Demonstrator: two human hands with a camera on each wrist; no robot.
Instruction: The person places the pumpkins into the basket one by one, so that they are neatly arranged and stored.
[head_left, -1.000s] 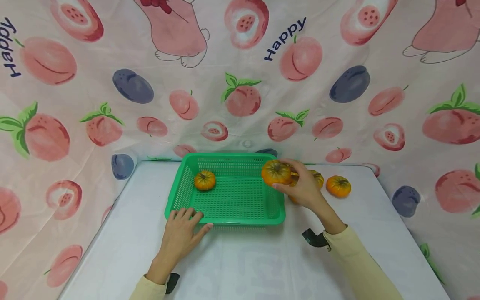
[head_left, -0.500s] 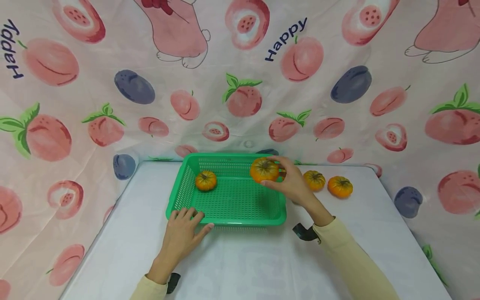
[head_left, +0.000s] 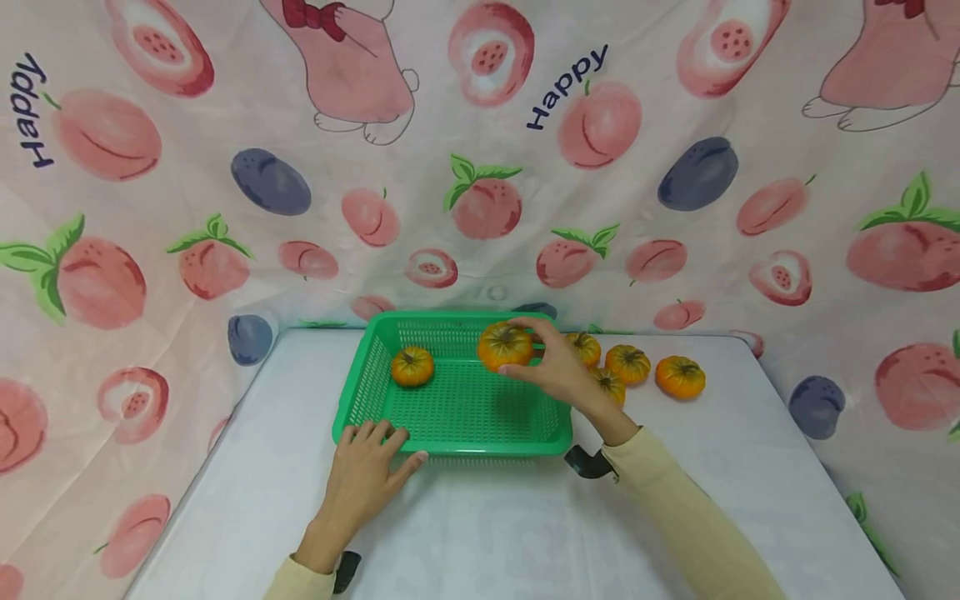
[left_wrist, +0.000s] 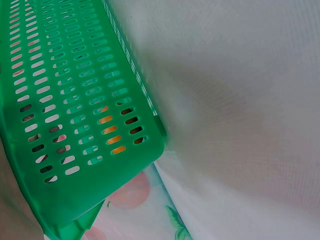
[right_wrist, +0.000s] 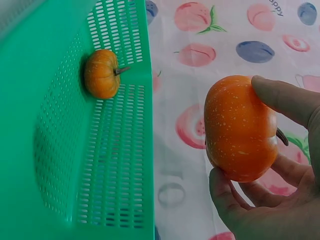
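My right hand (head_left: 557, 367) pinches a small orange pumpkin (head_left: 504, 347) between thumb and fingers, above the right half of a green plastic basket (head_left: 480, 451). In the right wrist view the same pumpkin (right_wrist: 240, 130) shows its speckled skin and short stem. Another small pumpkin (head_left: 412, 367) sits inside the basket at its back left. My left hand (head_left: 366, 471) rests its fingers over the basket's front left rim, thumb spread along the outside. The left wrist view shows the basket's slotted wall (left_wrist: 75, 100), with orange glimpsed through the slots.
Several more pumpkins stand on the white table right of the basket, among them one at the far right (head_left: 680, 377) and one beside it (head_left: 628, 364). A fruit-printed cloth (head_left: 420, 200) hangs close behind the basket.
My right hand has carried the pumpkin leftward, from the basket's right rim to over its inside. The pumpkins behind that hand have come into view. My left hand stays at the rim.
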